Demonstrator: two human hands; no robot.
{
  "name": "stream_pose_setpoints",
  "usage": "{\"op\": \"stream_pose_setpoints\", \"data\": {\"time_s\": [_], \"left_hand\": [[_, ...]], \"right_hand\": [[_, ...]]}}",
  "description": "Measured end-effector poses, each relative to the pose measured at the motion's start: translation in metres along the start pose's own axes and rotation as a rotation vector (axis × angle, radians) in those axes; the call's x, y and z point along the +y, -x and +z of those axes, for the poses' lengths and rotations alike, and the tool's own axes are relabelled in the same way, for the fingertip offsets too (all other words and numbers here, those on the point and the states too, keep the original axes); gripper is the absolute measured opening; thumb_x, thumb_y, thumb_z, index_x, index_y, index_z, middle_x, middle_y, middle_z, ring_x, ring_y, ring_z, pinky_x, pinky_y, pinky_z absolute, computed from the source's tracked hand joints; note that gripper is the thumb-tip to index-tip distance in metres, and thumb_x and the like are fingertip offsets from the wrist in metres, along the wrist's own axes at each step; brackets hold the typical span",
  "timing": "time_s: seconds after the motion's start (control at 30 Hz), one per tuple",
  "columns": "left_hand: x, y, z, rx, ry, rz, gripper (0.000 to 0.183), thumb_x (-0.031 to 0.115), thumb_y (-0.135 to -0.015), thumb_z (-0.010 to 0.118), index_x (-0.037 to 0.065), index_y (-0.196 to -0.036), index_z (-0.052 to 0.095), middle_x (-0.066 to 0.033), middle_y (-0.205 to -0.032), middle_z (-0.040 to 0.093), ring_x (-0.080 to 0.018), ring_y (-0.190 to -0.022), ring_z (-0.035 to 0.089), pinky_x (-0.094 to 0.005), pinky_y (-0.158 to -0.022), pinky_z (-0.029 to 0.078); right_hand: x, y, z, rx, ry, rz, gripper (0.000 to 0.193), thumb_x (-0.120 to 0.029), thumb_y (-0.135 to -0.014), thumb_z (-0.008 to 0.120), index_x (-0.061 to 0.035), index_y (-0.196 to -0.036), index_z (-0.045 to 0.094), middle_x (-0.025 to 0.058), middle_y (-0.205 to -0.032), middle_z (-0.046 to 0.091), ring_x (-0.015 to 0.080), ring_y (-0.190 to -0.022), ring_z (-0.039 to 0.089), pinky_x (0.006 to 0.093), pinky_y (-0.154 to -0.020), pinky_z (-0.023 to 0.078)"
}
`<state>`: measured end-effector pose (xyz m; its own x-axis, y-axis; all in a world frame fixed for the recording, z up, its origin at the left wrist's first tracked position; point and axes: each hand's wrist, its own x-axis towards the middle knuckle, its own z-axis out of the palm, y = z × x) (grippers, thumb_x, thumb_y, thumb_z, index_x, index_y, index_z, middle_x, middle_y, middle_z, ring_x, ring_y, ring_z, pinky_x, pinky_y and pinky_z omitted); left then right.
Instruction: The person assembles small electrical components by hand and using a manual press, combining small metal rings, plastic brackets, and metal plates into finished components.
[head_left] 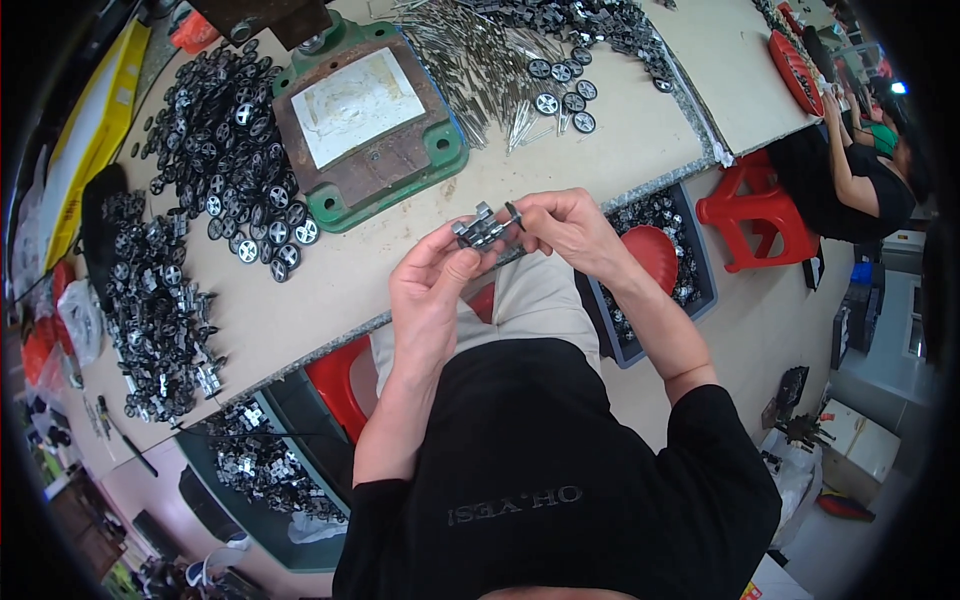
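Observation:
Over the table's near edge, my left hand (430, 285) grips a small grey and black toy chassis part (477, 231) between thumb and fingers. My right hand (575, 232) is closed in a pinch on a small dark toy wheel (514, 216), seen edge-on at the right side of the part. Whether the wheel touches the part or sits on an axle I cannot make out. Beyond my hands lies a heap of thin metal axle rods (470, 75). A large pile of black wheels with silver spokes (225, 140) spreads to the left.
A press with a green base (395, 185) and white pad (357, 105) stands beyond my hands. Chassis parts (160, 320) are heaped at left. Below the edge are a green bin (325, 495), a grey crate (708, 265) and a red stool (755, 215). Another person (850, 170) sits at right.

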<state>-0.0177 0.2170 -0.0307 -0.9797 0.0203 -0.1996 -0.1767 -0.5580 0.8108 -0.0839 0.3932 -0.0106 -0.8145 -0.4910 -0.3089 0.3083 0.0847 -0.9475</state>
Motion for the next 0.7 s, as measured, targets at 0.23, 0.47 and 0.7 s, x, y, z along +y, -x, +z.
{"op": "stream_pose_setpoints", "data": {"time_s": [0.23, 0.47, 0.7], "left_hand": [[0.010, 0.000, -0.002, -0.051, 0.143, -0.106, 0.032, 0.002, -0.083, 0.059, -0.002, -0.113, 0.050, -0.0089, -0.100, 0.058, -0.0132, -0.087, 0.059, -0.0256, -0.079, 0.049], [0.069, -0.036, -0.021, -0.061, -0.614, 0.251, 0.025, 0.002, -0.075, 0.067, -0.001, -0.099, 0.059, -0.0041, -0.083, 0.062, -0.0053, -0.068, 0.054, -0.0188, -0.061, 0.044], [0.111, -0.115, -0.047, 0.225, -0.779, 0.531, 0.029, 0.012, -0.075, 0.068, -0.003, -0.098, 0.060, -0.0083, -0.080, 0.065, -0.0089, -0.069, 0.056, -0.0213, -0.063, 0.043]], "right_hand": [[-0.014, 0.003, 0.005, -0.049, 0.324, -0.217, 0.015, -0.007, -0.074, 0.070, -0.0005, -0.087, 0.064, -0.0008, -0.073, 0.056, 0.0043, -0.061, 0.048, 0.0186, -0.053, 0.037], [-0.063, -0.024, 0.008, -0.151, 0.514, -0.355, 0.030, -0.007, -0.068, 0.071, -0.0030, -0.097, 0.063, 0.0013, -0.076, 0.059, 0.0073, -0.065, 0.051, 0.0225, -0.057, 0.042], [-0.062, -0.038, -0.013, 0.008, 0.584, -0.338, 0.032, -0.016, -0.074, 0.069, -0.0033, -0.103, 0.062, 0.0017, -0.084, 0.062, 0.0071, -0.070, 0.053, 0.0211, -0.060, 0.042]]}}
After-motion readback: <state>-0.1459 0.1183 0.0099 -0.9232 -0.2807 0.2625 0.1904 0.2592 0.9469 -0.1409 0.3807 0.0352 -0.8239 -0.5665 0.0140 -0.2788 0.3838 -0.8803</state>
